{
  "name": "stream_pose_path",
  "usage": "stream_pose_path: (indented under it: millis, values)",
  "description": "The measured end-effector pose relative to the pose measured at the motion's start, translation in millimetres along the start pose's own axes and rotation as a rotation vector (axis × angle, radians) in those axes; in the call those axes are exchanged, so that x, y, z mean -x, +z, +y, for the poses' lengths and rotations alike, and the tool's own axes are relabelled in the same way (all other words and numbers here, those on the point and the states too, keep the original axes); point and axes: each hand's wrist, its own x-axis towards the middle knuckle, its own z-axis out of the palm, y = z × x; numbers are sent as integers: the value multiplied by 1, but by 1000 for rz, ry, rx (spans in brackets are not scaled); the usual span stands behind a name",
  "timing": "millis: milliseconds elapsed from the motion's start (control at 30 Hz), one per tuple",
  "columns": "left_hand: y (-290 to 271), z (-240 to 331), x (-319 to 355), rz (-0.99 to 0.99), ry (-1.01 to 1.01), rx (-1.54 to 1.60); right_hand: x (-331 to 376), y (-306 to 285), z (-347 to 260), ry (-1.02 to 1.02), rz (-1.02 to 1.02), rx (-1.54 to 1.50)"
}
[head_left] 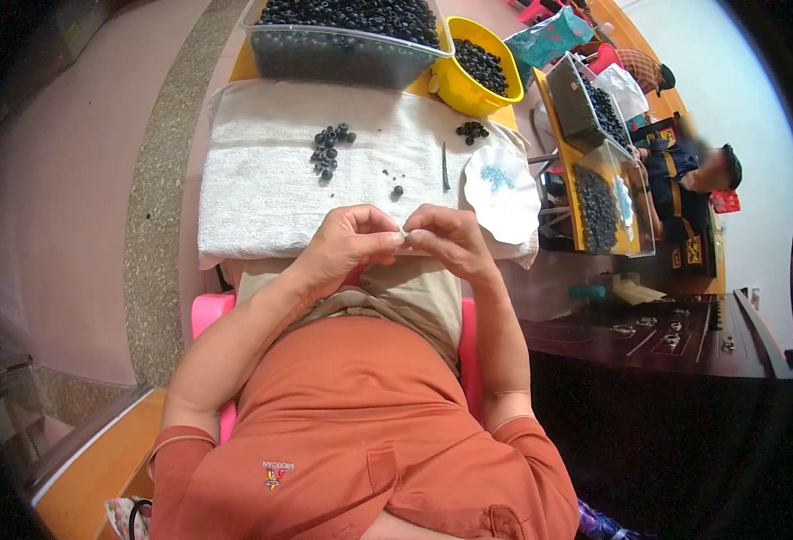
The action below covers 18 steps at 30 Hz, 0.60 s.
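My left hand [350,241] and my right hand [453,241] meet at the near edge of a white towel [261,171]. Both are closed, thumbs and fingers pinched together fingertip to fingertip. Something tiny and pale [404,236] shows between them, too small to name. Just beyond my fingertips lies one round black piece [398,191] with a few dark specks near it. Farther left is a loose group of black round pieces [326,148]. A white scalloped plate [515,214] with small light-blue bits [497,177] sits beside my right hand. A thin black stick-like tool [445,167] lies left of the plate.
At the back stand a clear bin [342,61] and a yellow basin [464,94], both holding many black pieces. A small dark cluster [472,132] lies before the basin. To the right, a person [684,175] sits by another table with clear bins [585,103].
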Motion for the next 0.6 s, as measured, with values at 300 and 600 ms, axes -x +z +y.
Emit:
stream_pose_path:
  millis: [300,600]
  values:
    - [1,1,0,-73,-36,-5,-3,0,5,44,-28,5]
    - [-2,2,0,-53,-46,19,-1,7,2,-4,-3,-116]
